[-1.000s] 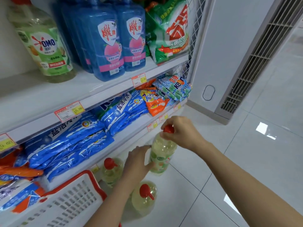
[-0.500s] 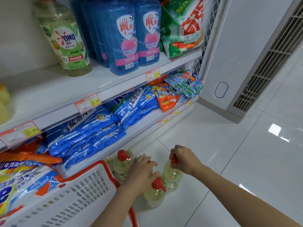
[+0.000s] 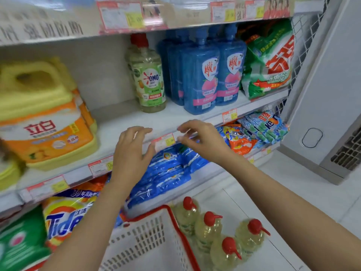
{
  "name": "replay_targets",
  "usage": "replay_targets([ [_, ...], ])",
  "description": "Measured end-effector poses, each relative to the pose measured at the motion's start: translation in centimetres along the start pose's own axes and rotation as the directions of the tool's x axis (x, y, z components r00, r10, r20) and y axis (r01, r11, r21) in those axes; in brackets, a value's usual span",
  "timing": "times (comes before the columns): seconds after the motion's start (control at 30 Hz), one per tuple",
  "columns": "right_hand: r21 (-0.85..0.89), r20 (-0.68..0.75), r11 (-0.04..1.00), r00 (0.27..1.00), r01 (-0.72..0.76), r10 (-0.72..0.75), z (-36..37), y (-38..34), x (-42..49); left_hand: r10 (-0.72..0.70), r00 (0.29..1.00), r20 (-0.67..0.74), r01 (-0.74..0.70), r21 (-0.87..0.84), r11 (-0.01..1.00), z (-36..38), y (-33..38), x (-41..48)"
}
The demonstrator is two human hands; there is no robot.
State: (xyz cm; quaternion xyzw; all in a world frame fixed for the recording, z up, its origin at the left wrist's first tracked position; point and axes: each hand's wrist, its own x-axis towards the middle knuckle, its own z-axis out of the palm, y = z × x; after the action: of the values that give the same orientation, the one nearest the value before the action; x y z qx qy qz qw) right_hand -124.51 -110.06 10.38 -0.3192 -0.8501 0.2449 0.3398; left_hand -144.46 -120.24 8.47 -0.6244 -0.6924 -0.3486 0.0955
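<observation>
Both my hands are raised in front of the middle shelf (image 3: pixel 125 122) and hold nothing. My left hand (image 3: pixel 130 153) has its fingers loosely spread just below the shelf edge. My right hand (image 3: pixel 199 139) reaches toward the shelf edge with fingers relaxed. One pale yellow-green OMO bottle with a red cap (image 3: pixel 147 79) stands upright on that shelf, beyond both hands. Several matching red-capped bottles (image 3: pixel 207 229) stand on the floor below, beside a white basket with a red rim (image 3: pixel 148 243).
Blue bottles (image 3: pixel 201 75) and a green detergent bag (image 3: pixel 269 61) stand right of the OMO bottle. Yellow jugs (image 3: pixel 43 114) fill the shelf's left. Blue packets (image 3: pixel 168 173) lie on the lower shelf. A white unit (image 3: pixel 320 94) stands at the right.
Both hands let go of the bottles on the floor and rose to the middle shelf. The view tilted upward, and the last bottle now stands with the others.
</observation>
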Motion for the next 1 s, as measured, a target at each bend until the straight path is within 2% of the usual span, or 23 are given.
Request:
replay_targets([
  [0.1,0.075,-0.072,0.995,0.996,0.064,-0.059,2.2,-2.5,6.6,-0.042,0.988,0.149,0.024,0.117,0.993,-1.8,-2.6,1.2],
  [0.17,0.117,-0.11,0.993,0.994,-0.004,0.017,3.4,-2.7,10.4,-0.081,0.963,0.257,0.035,0.181,0.983,-2.0,-4.1,1.2],
  [0.23,0.18,-0.13,0.976,0.98,-0.126,0.151,4.5,-2.3,13.7,-0.078,0.942,0.327,-0.02,0.286,0.958,-1.4,-5.4,0.8],
  [0.3,0.252,-0.111,0.942,0.961,-0.22,0.254,5.5,-1.7,16.5,-0.048,0.944,0.326,-0.076,0.356,0.931,-0.8,-6.3,0.5],
  [0.4,0.371,-0.067,0.878,0.934,-0.303,0.35,6.8,-1.0,19.9,-0.025,0.961,0.276,-0.079,0.359,0.93,-0.5,-6.7,0.6],
  [0.43,0.358,-0.076,0.871,0.919,-0.337,0.387,7.0,-0.8,20.8,-0.017,0.966,0.259,-0.079,0.355,0.932,-0.4,-6.8,0.5],
  [0.53,0.14,-0.167,0.883,0.868,-0.449,0.468,7.7,-0.2,22.1,-0.025,0.973,0.23,-0.056,0.339,0.939,-0.2,-7.1,0.5],
  [0.57,0.121,-0.188,0.878,0.858,-0.462,0.477,7.8,-0.1,22.2,-0.031,0.974,0.223,-0.047,0.334,0.942,-0.2,-7.2,0.5],
  [0.7,0.248,-0.227,0.881,0.86,-0.402,0.457,7.9,-0.2,21.7,-0.048,0.976,0.214,-0.023,0.32,0.947,-0.2,-7.2,0.6],
  [0.87,0.136,-0.291,0.927,0.88,-0.35,0.375,7.2,-1.7,20.0,-0.053,0.972,0.228,-0.027,0.333,0.943,-0.4,-7.0,0.7],
  [0.93,0.214,-0.246,0.913,0.885,-0.347,0.394,7.3,-2.5,19.3,-0.051,0.965,0.256,-0.033,0.314,0.949,-0.6,-7.0,0.7],
  [1.0,0.402,-0.153,0.83,0.865,-0.387,0.478,7.5,-3.1,18.5,-0.07,0.958,0.278,0.007,0.22,0.976,-1.0,-6.8,0.7],
])
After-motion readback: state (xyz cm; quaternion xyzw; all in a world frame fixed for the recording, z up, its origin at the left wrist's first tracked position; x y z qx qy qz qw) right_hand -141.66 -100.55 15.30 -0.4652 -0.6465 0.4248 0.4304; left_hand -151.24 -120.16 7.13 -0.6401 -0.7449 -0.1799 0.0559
